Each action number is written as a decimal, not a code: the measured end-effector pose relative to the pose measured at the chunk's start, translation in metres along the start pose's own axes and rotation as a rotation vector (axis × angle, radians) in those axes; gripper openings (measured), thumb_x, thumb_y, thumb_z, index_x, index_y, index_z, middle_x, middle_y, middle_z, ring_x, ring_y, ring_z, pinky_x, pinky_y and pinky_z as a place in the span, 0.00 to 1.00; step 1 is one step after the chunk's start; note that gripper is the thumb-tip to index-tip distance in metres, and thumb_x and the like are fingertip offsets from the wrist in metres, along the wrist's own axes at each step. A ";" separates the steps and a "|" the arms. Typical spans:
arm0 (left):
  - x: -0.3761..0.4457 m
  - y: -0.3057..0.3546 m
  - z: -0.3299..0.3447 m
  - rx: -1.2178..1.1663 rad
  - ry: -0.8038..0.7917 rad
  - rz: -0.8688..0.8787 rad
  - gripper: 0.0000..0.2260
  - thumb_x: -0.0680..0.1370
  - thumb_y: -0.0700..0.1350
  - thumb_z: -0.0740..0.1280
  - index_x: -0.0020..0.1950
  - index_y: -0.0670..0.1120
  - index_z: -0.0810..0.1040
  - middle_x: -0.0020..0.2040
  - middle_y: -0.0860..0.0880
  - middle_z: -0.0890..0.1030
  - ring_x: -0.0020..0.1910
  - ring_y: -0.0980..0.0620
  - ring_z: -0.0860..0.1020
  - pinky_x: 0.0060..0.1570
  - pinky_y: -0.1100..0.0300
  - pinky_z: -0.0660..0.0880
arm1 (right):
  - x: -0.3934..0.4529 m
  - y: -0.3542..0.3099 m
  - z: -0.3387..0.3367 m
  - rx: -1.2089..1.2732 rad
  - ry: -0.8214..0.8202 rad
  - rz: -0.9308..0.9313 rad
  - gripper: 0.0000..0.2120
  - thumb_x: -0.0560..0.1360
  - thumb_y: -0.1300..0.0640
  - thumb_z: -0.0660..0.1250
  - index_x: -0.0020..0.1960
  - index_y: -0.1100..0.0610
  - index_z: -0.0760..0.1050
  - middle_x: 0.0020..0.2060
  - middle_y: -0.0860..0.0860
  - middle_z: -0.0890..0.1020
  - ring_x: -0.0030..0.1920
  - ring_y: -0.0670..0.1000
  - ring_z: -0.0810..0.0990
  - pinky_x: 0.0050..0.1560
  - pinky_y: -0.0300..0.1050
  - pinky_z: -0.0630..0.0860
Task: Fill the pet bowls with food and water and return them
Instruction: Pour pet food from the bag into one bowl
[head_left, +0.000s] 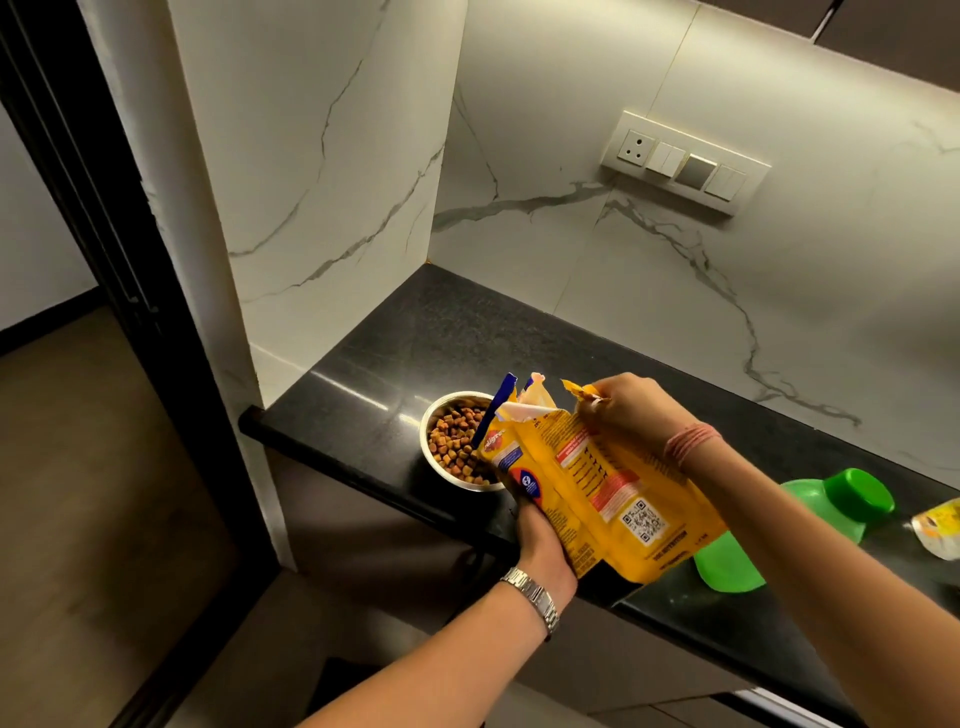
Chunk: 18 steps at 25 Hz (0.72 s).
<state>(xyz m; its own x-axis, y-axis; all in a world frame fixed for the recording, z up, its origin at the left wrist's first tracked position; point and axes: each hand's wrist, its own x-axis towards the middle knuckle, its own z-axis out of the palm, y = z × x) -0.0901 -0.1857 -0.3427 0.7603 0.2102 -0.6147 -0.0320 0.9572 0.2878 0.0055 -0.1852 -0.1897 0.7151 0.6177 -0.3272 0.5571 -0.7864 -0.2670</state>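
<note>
A steel pet bowl (435, 470) filled with brown kibble stands near the front edge of the black counter (395, 358). Right of it I hold a yellow pet food bag (597, 488), tilted, its torn open top just above the bowl's right rim. My left hand (540, 540) grips the bag's lower part from underneath. My right hand (628, 410) pinches the torn top edge of the bag. A green plastic bowl (826, 514) lies upside down on the counter to the right, partly hidden behind the bag.
A yellow-and-clear packet (940, 527) lies at the right edge of the counter. Marble walls enclose the counter at the left and back, with a switch panel (685, 161) on the back wall. A dark door frame (104, 249) stands at the left.
</note>
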 end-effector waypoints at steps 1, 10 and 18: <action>0.000 -0.002 -0.003 0.012 -0.003 0.009 0.28 0.79 0.66 0.47 0.65 0.52 0.75 0.68 0.43 0.75 0.60 0.41 0.77 0.53 0.45 0.77 | -0.003 0.004 0.004 0.021 0.007 -0.008 0.12 0.81 0.54 0.60 0.53 0.59 0.79 0.44 0.52 0.80 0.37 0.44 0.75 0.34 0.33 0.70; 0.004 -0.005 -0.027 0.252 -0.008 0.124 0.27 0.78 0.67 0.51 0.61 0.52 0.79 0.55 0.44 0.84 0.54 0.42 0.82 0.57 0.42 0.77 | -0.055 0.048 0.039 0.276 0.198 -0.077 0.10 0.80 0.54 0.61 0.42 0.49 0.78 0.41 0.48 0.82 0.41 0.45 0.81 0.45 0.42 0.79; -0.005 -0.010 -0.031 0.456 0.076 0.454 0.20 0.81 0.56 0.57 0.62 0.44 0.76 0.54 0.41 0.83 0.53 0.41 0.82 0.56 0.41 0.78 | -0.105 0.078 0.078 0.617 0.506 -0.214 0.09 0.78 0.56 0.65 0.45 0.44 0.81 0.37 0.43 0.85 0.39 0.42 0.83 0.41 0.37 0.78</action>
<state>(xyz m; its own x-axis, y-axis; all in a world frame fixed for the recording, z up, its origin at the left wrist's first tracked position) -0.1135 -0.1900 -0.3652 0.6871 0.6041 -0.4037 -0.0478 0.5921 0.8045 -0.0592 -0.3102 -0.2472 0.8059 0.5588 0.1955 0.4758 -0.4149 -0.7755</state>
